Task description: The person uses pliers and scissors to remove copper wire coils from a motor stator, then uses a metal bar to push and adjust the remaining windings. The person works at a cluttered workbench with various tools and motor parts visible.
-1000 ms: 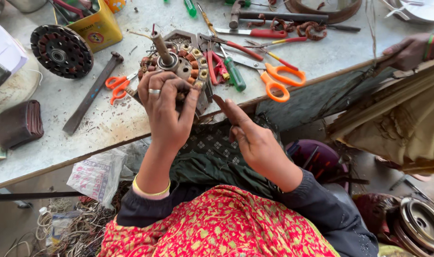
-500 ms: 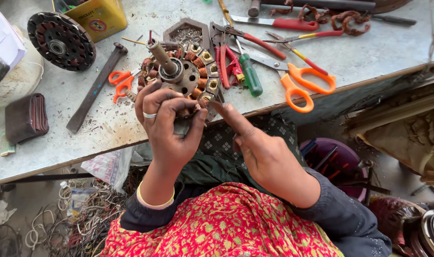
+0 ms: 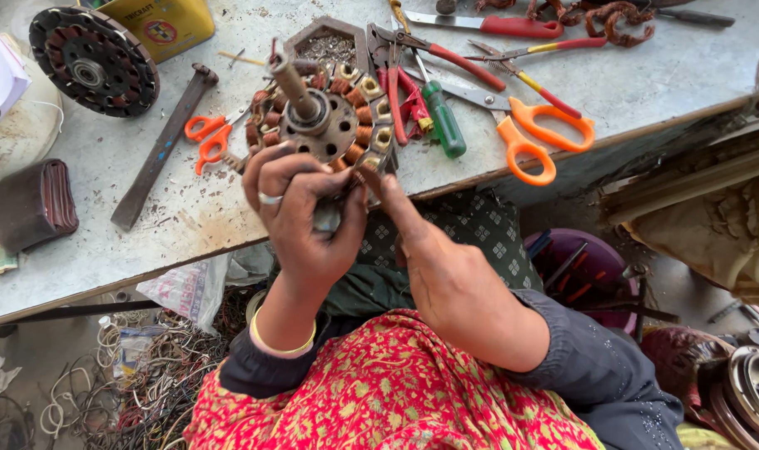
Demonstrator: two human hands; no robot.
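Stator [image 3: 329,125]: round motor core with copper-wound poles and a metal shaft sticking up, at the near edge of the surface [image 3: 646,92], tilted toward the person, centre of view.
Far left: dark round rotor disc [image 3: 94,60] flat on the surface, well apart from the stator; yellow tin [image 3: 159,23] just right of it at the top edge.
Left edge: brown coil bundle [image 3: 36,204] lying near the surface's front edge.
Left of stator: long dark metal bar [image 3: 163,148] lying diagonal; small orange scissors [image 3: 209,137] between bar and stator, just beside the stator.
Left hand [image 3: 300,221]: closed around the stator's near rim, fingers curled over the top, ring on 1 finger, yellow bangle at the wrist.
Right hand [image 3: 446,275]: index finger and thumb pinched at the stator's near-right pole, touching it; whether it pinches a wire or tool there, cannot tell.
Behind stator: small dark hexagonal tray [image 3: 329,42] holding grey bits.
Right of stator: red-handled pliers [image 3: 404,92], green screwdriver [image 3: 442,121] just beside them, large orange scissors [image 3: 534,137] further right near the surface edge.
Top right: red-handled tool [image 3: 513,27], rusty brown chain pieces [image 3: 613,17].
Below surface: tangle of wires [image 3: 146,375] on the floor, left side.
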